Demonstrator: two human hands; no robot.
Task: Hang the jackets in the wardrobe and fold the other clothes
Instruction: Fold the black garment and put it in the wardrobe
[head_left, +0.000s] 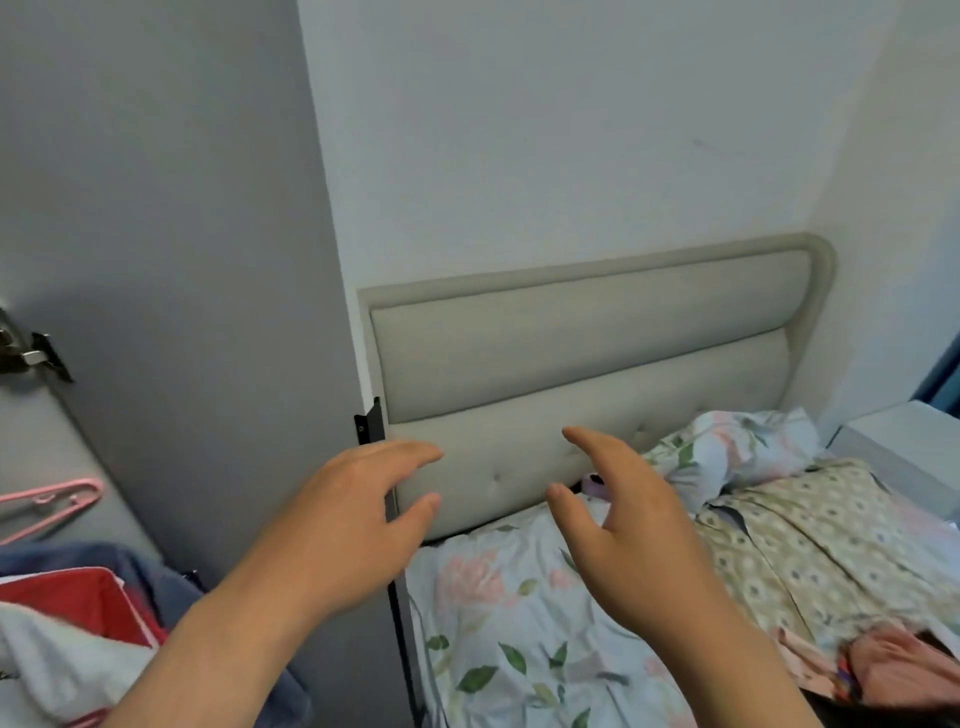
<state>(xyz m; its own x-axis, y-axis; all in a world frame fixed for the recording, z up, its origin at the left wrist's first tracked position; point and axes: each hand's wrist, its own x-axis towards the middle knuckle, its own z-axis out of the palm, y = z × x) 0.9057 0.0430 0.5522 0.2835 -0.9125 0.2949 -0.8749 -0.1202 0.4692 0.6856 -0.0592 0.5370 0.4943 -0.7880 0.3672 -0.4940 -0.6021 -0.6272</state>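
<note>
The clothes pile (78, 629) left of the bed (493, 675) is cut off at the edge. The left hand (337, 525) and right hand (634, 535) hover over the bed, away from the pile, wide and empty.

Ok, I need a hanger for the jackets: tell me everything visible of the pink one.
The pink hanger is thin and plastic-looking, with a rounded shoulder end and a notch. Only that end shows, at the left edge in the wardrobe, above piled clothes. Its hook is out of view; nothing holds it.

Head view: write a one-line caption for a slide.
Left hand and right hand, open and empty, hover before the padded headboard, wardrobe door at left, floral sheet below.
</note>
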